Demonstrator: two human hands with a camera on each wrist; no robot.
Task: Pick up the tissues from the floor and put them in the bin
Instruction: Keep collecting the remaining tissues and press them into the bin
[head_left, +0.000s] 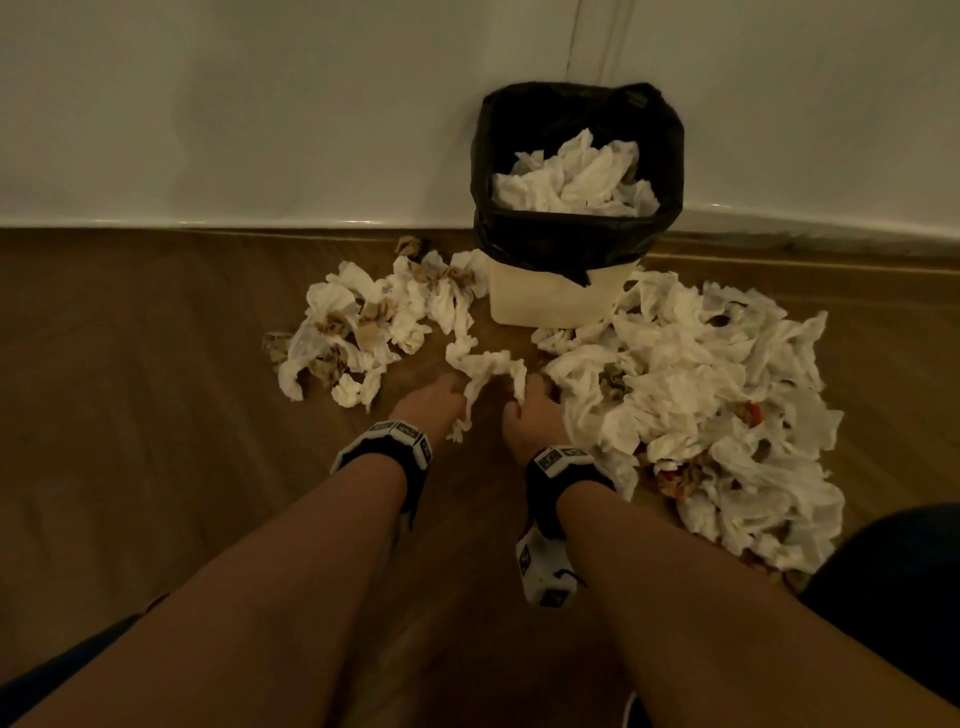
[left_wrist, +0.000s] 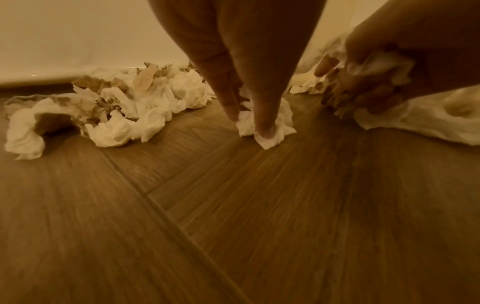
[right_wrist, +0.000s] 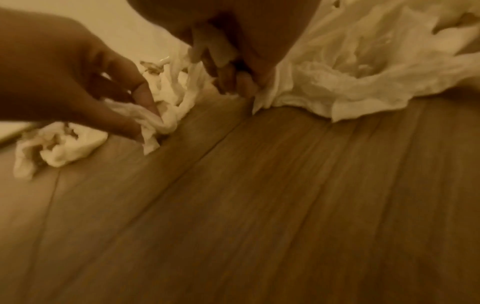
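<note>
Both hands are pinching one twisted tissue (head_left: 485, 370) – left hand (head_left: 434, 405), right hand (head_left: 530, 415); loosely bunched, it risks trailing or snagging neighbouring tissues short of the bin (head_left: 563, 299).

Bin (head_left: 563, 296) against wall (head_left: 260, 130), tissues (head_left: 701, 405) around.

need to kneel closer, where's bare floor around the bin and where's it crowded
Bare wooden floor left of the left tissue pile and under the forearms. Crowded: the right tissue pile against the bin, and the gap between piles, where both hands work.
</note>
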